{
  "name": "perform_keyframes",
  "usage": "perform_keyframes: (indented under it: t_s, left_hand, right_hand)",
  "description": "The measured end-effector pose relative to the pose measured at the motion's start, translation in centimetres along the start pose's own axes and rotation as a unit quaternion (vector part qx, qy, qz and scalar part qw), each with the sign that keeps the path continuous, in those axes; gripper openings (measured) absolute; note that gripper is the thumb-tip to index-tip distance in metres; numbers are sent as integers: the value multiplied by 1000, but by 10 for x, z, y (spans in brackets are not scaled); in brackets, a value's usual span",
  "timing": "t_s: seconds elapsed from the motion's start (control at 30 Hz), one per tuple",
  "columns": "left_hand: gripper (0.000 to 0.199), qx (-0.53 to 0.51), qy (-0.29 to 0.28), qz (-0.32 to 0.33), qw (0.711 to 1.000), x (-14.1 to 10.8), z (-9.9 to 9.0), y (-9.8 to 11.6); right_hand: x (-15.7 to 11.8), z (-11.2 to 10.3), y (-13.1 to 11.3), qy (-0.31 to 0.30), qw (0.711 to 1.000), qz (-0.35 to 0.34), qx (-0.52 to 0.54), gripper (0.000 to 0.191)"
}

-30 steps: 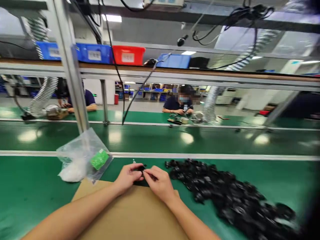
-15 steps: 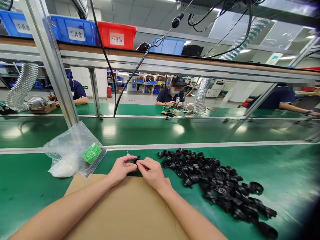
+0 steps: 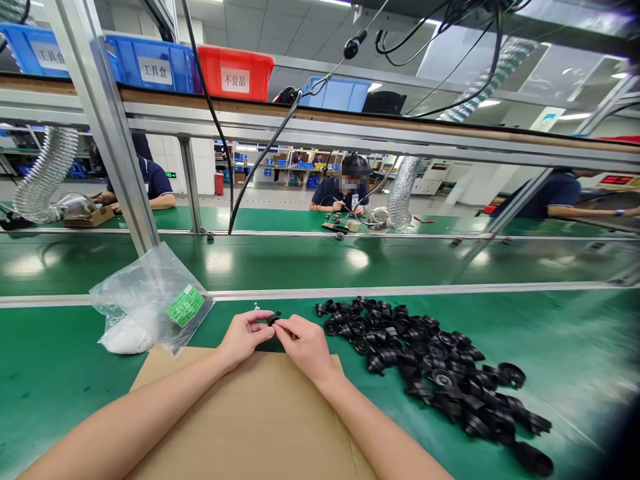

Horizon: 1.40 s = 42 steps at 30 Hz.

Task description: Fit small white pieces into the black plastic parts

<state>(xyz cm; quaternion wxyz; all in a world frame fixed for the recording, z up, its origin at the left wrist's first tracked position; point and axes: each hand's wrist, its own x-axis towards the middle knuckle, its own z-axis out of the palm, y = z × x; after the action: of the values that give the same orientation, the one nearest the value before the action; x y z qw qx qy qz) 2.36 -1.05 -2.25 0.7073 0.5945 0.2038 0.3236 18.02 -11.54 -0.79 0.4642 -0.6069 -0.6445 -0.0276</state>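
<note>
Pinching a small black part (image 3: 273,320) with left hand (image 3: 244,340) and right hand (image 3: 304,343) close together; holding it near the far edge of the cardboard (image 3: 250,420); working left of the heap of black parts (image 3: 440,377).

Head-worn view, forward and down over green bench (image 3: 520,327)

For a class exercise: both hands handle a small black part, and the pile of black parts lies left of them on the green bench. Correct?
Left is wrong: the head view shows the pile of black parts to their right; the left hand and right hand do handle a small black part.
</note>
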Motion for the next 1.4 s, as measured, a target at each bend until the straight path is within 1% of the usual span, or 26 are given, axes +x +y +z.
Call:
perform_keyframes:
  t_s: [0.1,0.23,0.33,0.4,0.53,0.67,0.8,0.9,0.93,1.0,1.03,1.1,1.17,1.23,1.27,1.3,1.33,1.4]
  left_hand:
    - [50,29,10,36,999,1,-1,-1]
    - [45,79,18,49,995,-1,-1,-3]
    - [42,119,44,59,990,-4,2,-4]
    - [38,143,49,71,986,-5,3,-4]
    - [32,177,41,99,978,-6,4,-4]
    - [29,204,38,114,971,-7,3,-1]
    - [28,220,31,117,968,-9,4,4]
    - [27,213,27,111,971,-11,6,6]
    - [27,212,24,109,971,-11,6,6]
    - [26,226,15,113,967,-11,6,5]
    - [26,247,11,126,961,-11,5,5]
    - [27,313,18,172,934,-8,1,5]
    - [28,384,44,220,896,-4,-7,6]
    - [27,437,70,233,866,1,-17,4]
    - [27,457,79,224,857,3,-22,3]
    - [27,475,84,211,850,5,-27,2]
    - [28,491,85,197,845,8,-31,0]
    - [29,514,84,177,835,11,-37,-3]
  right_hand:
    - [2,-1,3,16,999,29,12,19]
    - [2,-1,5,-20,999,40,9,19]
    - [2,1,6,-29,998,48,10,18]
    - [1,2,6,-34,998,49,10,19]
    - [2,3,5,-43,998,42,13,17]
    - [2,2,2,-39,998,38,14,15]
    - [1,2,-4,-28,999,35,0,16]
    - [-1,5,-9,-21,999,45,-20,17]
    - [-1,5,-11,-25,998,50,-32,18]
    - [1,1,-11,-52,994,61,-68,16]
    - [3,-3,-10,-71,990,70,-98,15]
    - [9,-17,-5,-106,972,103,-184,13]
    - [15,-33,3,-126,938,150,-286,14]
    - [19,-46,11,-133,903,185,-364,19]
    - [19,-50,14,-133,893,191,-385,27]
    - [18,-51,15,-134,891,187,-391,35]
    - [17,-49,16,-136,896,174,-385,41]
    - [13,-39,15,-150,916,135,-347,44]
